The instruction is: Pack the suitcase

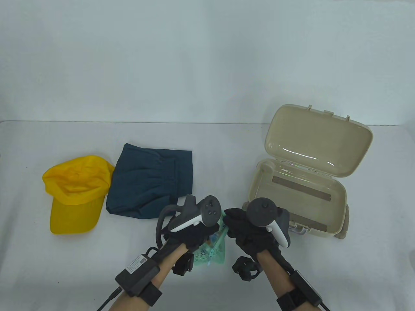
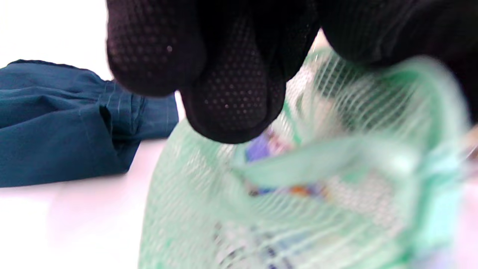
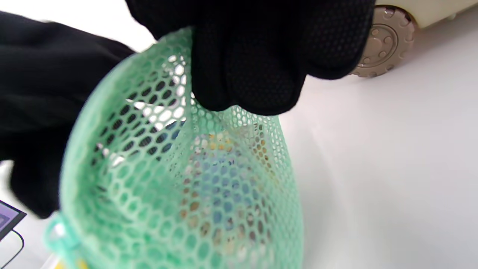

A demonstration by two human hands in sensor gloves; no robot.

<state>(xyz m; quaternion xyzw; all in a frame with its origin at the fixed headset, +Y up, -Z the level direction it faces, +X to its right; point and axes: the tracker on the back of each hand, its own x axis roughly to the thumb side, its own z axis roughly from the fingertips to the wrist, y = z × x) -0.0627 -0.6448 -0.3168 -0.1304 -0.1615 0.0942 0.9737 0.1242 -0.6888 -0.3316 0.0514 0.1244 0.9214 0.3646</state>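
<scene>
A green mesh bag (image 1: 214,249) with small colourful items inside hangs between both hands near the table's front middle. My left hand (image 1: 197,231) grips its left rim; in the left wrist view the gloved fingers (image 2: 231,93) curl over the mesh bag (image 2: 298,194). My right hand (image 1: 241,230) pinches the bag's right rim, and the right wrist view shows those fingers (image 3: 254,74) clamped on the mesh bag (image 3: 179,186). The beige suitcase (image 1: 301,194) lies open to the right, its tray empty and its lid (image 1: 319,139) standing up behind.
A folded dark blue garment (image 1: 150,181) lies left of the hands, also in the left wrist view as the blue garment (image 2: 67,123). A yellow cap (image 1: 76,191) sits further left. A suitcase wheel (image 3: 384,41) shows close by the right hand.
</scene>
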